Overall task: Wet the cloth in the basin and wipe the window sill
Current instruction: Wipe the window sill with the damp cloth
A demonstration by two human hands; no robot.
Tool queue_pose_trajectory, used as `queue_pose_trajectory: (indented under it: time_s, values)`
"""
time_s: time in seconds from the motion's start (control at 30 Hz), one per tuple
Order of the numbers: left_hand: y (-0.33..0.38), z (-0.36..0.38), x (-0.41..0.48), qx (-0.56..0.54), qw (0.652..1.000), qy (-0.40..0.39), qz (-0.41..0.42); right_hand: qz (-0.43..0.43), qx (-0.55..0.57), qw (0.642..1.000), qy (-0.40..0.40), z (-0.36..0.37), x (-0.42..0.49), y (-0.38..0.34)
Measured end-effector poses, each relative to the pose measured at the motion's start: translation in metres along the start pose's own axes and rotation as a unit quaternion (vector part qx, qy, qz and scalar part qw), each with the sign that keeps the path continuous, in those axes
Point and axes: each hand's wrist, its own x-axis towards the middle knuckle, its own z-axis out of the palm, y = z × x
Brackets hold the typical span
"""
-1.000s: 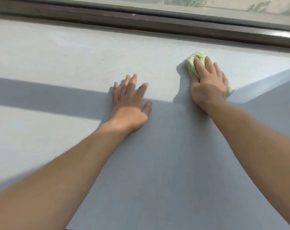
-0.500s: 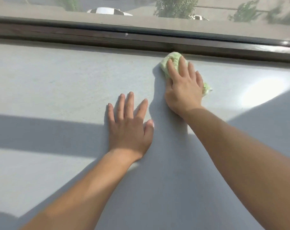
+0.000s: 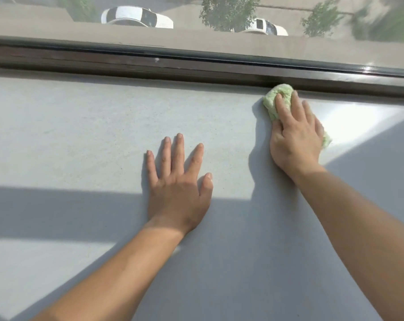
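Judged soft, light and limp, the cloth (image 3: 278, 98) is pinned beneath the straight, close-set fingers of the right hand (image 3: 296, 140), bunched beyond their tips; the left hand (image 3: 178, 188) is laid flat, fingers splayed.

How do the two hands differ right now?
The left hand lies flat and bare on the sill, fingers spread; the right hand presses a green cloth. The left hand sits nearer the person; the right hand reaches close to the window frame. Both rest palm down.
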Motion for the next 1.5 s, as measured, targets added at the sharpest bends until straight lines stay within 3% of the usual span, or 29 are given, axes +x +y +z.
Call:
queue_pose_trajectory:
  time_s: [0.1, 0.17, 0.3, 0.37, 0.5, 0.57, 0.63, 0.7, 0.77, 0.87, 1.0, 1.07, 1.13, 1.2, 1.27, 1.4, 1.43, 1.5]
  values:
    - [0.0, 0.001, 0.001, 0.008, 1.0, -0.001, -0.001, -0.152, -0.025, 0.987, -0.037, 0.003, -0.029, 0.004]
    - [-0.001, 0.002, 0.002, 0.013, 1.0, -0.003, -0.001, -0.189, -0.021, 0.98, -0.057, -0.006, -0.016, 0.024]
    - [-0.006, 0.001, 0.004, 0.019, 1.0, -0.007, -0.005, -0.009, 0.0, 1.0, -0.019, -0.003, 0.014, 0.023]
    - [-0.007, 0.002, 0.005, 0.018, 1.0, -0.009, -0.005, -0.005, -0.003, 1.0, -0.014, 0.003, -0.006, 0.003]
    - [-0.007, 0.004, 0.008, 0.021, 1.0, -0.009, -0.01, -0.227, -0.021, 0.971, -0.073, 0.006, -0.083, -0.001]
    - [-0.007, 0.005, 0.009, 0.024, 1.0, -0.013, -0.009, -0.29, -0.023, 0.953, -0.09, 0.001, -0.077, 0.022]
    - [-0.007, 0.006, 0.011, 0.023, 1.0, -0.018, -0.008, -0.217, -0.023, 0.974, -0.056, -0.001, -0.048, 0.042]
    - [-0.007, 0.006, 0.011, 0.015, 1.0, -0.014, -0.009, -0.068, -0.006, 0.997, -0.035, -0.002, -0.021, 0.052]
    - [-0.003, 0.005, 0.008, 0.007, 1.0, 0.007, -0.015, -0.013, -0.008, 1.0, -0.025, 0.0, -0.023, 0.045]
    - [0.01, 0.007, -0.011, -0.027, 0.999, 0.045, -0.005, -0.114, -0.012, 0.993, -0.031, 0.003, -0.076, 0.031]
    - [0.033, 0.019, -0.076, -0.022, 0.998, 0.055, -0.007, -0.299, -0.032, 0.946, -0.119, -0.008, -0.138, 0.055]
    - [0.04, 0.027, -0.105, 0.011, 0.999, 0.02, -0.038, -0.259, -0.027, 0.958, -0.117, -0.016, -0.12, 0.073]
    - [0.042, 0.035, -0.12, 0.023, 0.998, 0.01, -0.051, -0.132, -0.001, 0.986, -0.102, -0.018, -0.099, 0.08]
    - [0.04, 0.039, -0.123, 0.021, 0.998, 0.014, -0.053, -0.064, 0.006, 0.994, -0.086, -0.014, -0.106, 0.07]
    - [0.041, 0.04, -0.124, 0.029, 0.998, 0.017, -0.055, -0.094, 0.0, 0.992, -0.086, -0.007, -0.146, 0.055]
    - [0.042, 0.042, -0.126, 0.029, 0.998, 0.011, -0.062, -0.312, -0.014, 0.939, -0.14, -0.006, -0.216, 0.073]
    - [0.041, 0.043, -0.128, 0.024, 0.998, 0.009, -0.065, -0.321, -0.014, 0.937, -0.141, -0.007, -0.211, 0.084]
    - [0.042, 0.045, -0.13, 0.017, 0.997, 0.008, -0.069, -0.233, -0.017, 0.965, -0.118, -0.009, -0.189, 0.097]
